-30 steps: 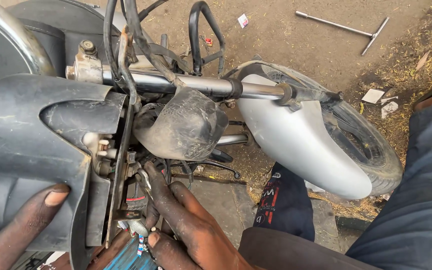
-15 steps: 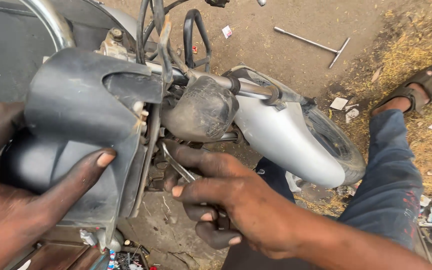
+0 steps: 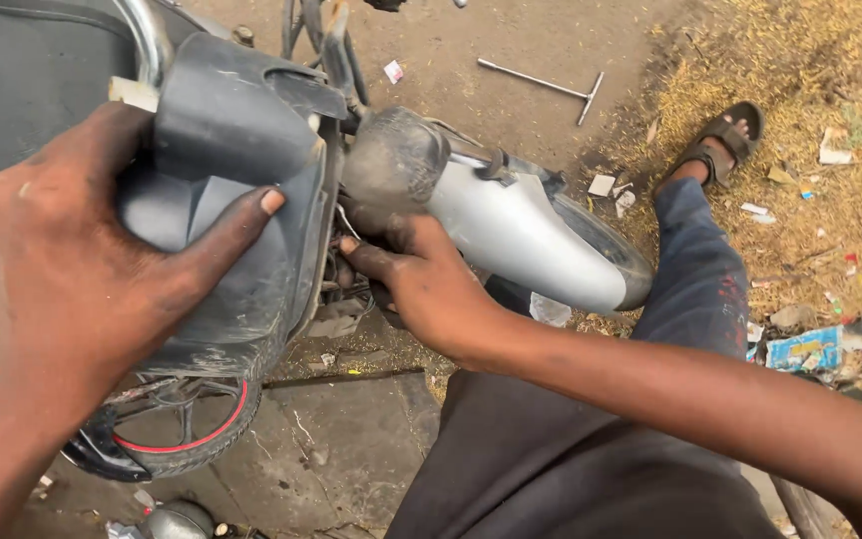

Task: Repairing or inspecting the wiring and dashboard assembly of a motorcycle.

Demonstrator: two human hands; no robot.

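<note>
My left hand [image 3: 72, 269] grips the black plastic tail cover [image 3: 241, 130] of a motorcycle, thumb spread across its side. My right hand [image 3: 426, 284] reaches into the gap between that cover and the silver rear mudguard [image 3: 521, 235], just below a dusty dark lamp housing [image 3: 396, 160]. Its fingers are curled inward and whatever they hold is hidden. The black seat [image 3: 32, 60] fills the upper left corner.
A tyre with a red rim stripe [image 3: 182, 439] sits low on the left over cracked concrete. A T-handle wrench [image 3: 546, 85] lies on the dirt beyond the bike. My leg in blue trousers [image 3: 700, 269] ends in a sandalled foot [image 3: 715, 145]. Litter [image 3: 800, 349] is scattered on dry grass at right.
My left hand has slid up onto the top of the tail cover. My right hand, which held a metal spanner, has moved up into the gap under the lamp; the spanner no longer shows.
</note>
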